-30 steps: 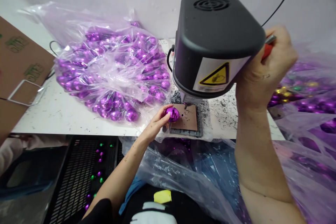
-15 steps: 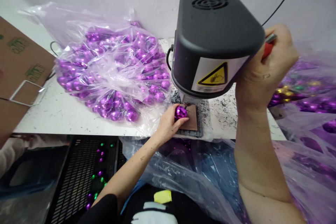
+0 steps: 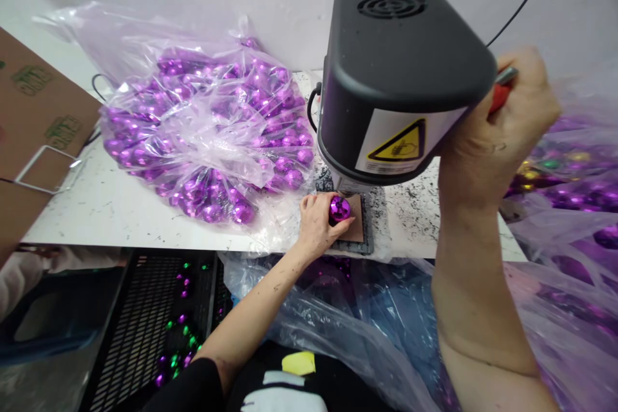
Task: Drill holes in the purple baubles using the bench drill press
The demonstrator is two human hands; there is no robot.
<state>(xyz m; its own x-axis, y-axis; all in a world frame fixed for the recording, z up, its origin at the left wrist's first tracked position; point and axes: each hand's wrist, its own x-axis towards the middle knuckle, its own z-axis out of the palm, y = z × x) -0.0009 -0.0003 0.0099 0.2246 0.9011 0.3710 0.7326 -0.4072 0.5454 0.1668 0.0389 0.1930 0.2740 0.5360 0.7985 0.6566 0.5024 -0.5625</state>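
Observation:
My left hand [image 3: 319,222] is closed round a shiny purple faceted ball [image 3: 340,208], with thumb and fingers on its sides. The ball sits over a brown pad [image 3: 356,222] on the dark base, beneath the head of a black bench drill press [image 3: 405,58]. A dark spot shows on top of the ball, close under the machine's tip. My right hand [image 3: 506,109] grips a red-ended lever [image 3: 502,95] at the machine's right side. The yellow warning label [image 3: 398,141] faces me.
A clear bag of purple balls [image 3: 207,135] lies left on the white table [image 3: 96,206]. Dark shavings [image 3: 410,212] litter the surface. A cardboard box [image 3: 38,116] stands far left, a black crate [image 3: 130,328] below. More bagged balls [image 3: 579,193] lie right. Another person's sleeve [image 3: 24,277] shows lower left.
My left hand and the ball have shifted slightly right, and the ball has turned so a dark spot faces up. My right hand stays on the lever; the view has shifted a little.

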